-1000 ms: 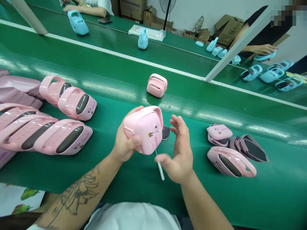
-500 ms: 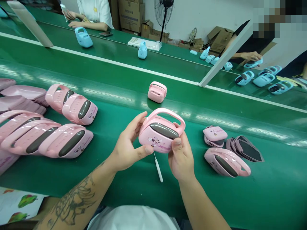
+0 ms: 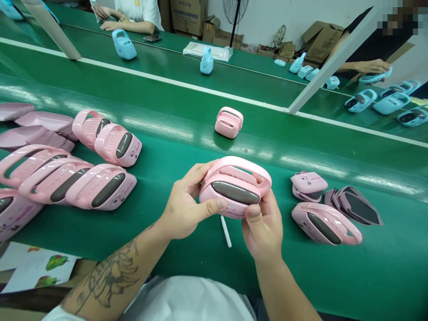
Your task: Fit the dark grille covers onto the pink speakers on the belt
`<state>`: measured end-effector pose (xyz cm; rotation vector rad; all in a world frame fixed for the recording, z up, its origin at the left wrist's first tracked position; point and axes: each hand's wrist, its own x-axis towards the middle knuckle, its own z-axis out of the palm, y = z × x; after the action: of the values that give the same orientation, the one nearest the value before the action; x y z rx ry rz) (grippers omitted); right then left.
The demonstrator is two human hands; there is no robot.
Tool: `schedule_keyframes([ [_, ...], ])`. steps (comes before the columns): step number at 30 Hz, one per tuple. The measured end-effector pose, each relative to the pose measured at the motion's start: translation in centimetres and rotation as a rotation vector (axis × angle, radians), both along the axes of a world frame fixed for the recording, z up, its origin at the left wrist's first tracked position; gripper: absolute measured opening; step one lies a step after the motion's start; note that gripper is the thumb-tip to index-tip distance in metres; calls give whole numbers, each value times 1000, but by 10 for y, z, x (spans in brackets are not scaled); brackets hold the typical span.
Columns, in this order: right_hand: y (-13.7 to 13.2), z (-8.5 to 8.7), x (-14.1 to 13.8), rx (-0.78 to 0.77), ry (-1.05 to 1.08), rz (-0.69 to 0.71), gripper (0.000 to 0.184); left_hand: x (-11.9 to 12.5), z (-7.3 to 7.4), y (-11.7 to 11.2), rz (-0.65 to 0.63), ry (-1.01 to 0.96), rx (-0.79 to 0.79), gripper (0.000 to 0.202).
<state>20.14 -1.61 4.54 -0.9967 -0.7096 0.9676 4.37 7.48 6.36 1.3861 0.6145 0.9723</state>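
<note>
Both hands hold a pink plastic casing [image 3: 214, 189] with a carry handle and a long dark window, its top and front turned toward me. My left hand [image 3: 185, 205] closes on its left end, thumb on the lower front and fingers behind. At the right end, my right hand [image 3: 264, 225] grips it with the thumb below the window. The cartoon print on the front is partly covered by my left thumb. Just beneath the casing, a thin tool with a white handle [image 3: 226, 234] lies on the green table [image 3: 200, 261].
Similar pink casings [image 3: 110, 187] and stacked pink shells [image 3: 40, 136] lie left. To the right are another casing [image 3: 324, 223], printed panels [image 3: 309, 183] and dark-faced plates [image 3: 356, 205]. One pink casing [image 3: 229, 122] stands ahead. Beyond a white rail [image 3: 187, 84], two people sit near blue casings [image 3: 391, 103].
The held casing has tipped, so more of its top and less of its printed front shows. My hands keep their grip on both ends. The whole view has shifted slightly.
</note>
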Motion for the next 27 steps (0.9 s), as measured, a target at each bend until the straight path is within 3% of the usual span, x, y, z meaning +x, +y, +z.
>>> schedule_keyframes([
  [3, -2, 1, -1, -14, 2, 12, 60, 1, 3, -8, 52, 78, 78, 69],
  [7, -7, -2, -3, -21, 17, 24, 47, 4, 9, -20, 130, 150, 109, 65],
  [11, -12, -8, -3, -72, 60, -6, 50, 4, 14, -28, 118, 186, 94, 71],
  [27, -25, -2, 4, -60, 39, -43, 58, 4, 13, -25, 45, -100, -122, 62],
])
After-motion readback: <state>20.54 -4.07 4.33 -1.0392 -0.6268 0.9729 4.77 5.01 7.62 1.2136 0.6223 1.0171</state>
